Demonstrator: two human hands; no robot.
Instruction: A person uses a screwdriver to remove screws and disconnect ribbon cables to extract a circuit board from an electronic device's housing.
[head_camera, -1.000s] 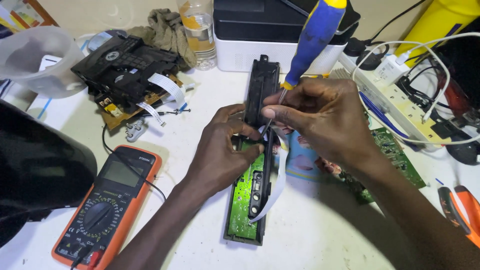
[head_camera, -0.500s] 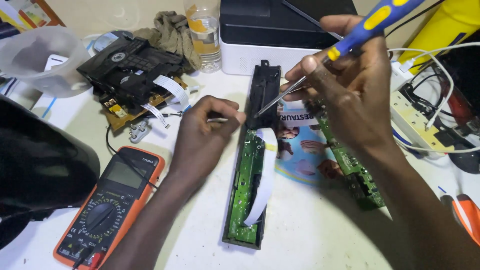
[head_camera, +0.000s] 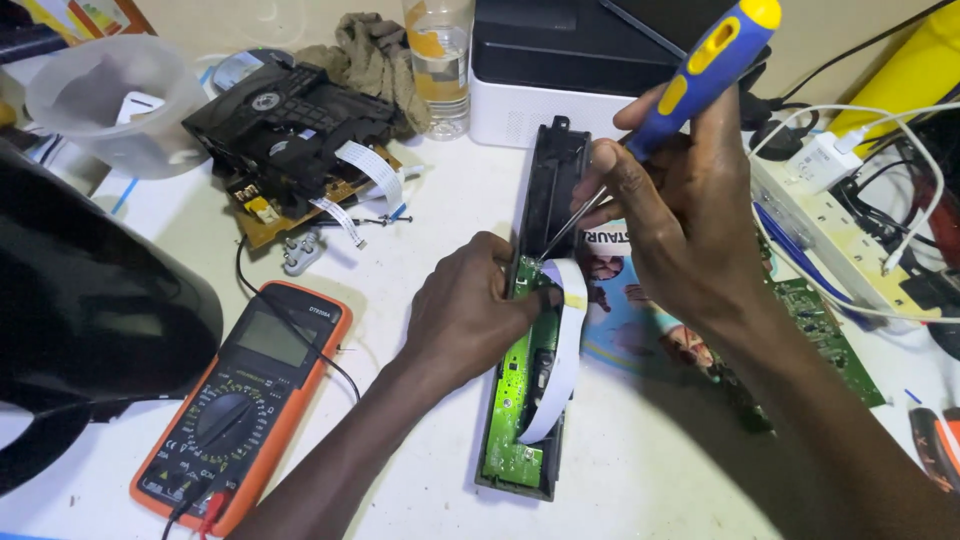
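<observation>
- Right hand (head_camera: 690, 220) clamped around a blue-yellow screwdriver (head_camera: 700, 65), tip on the green board (head_camera: 520, 390) at table centre.
- Left hand (head_camera: 470, 310) pinches the board's edge, at nine o'clock from the tip.
- Board sits in its black housing (head_camera: 555, 180); white ribbon (head_camera: 560, 360) hangs loose, so work looks midway.

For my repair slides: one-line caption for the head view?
Left hand steadies green circuit board; right hand applies blue-handled screwdriver.

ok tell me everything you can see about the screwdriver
The blue-and-yellow-handled screwdriver has a thick plastic-looking grip and a thin bare metal shaft. It is tilted, handle up and to the right, tip down to the left. The right hand grips the handle, a fingertip near the shaft. The tip meets the top of the long green circuit board in its black tray, beside the white ribbon cable, which the left hand steadies.
</observation>
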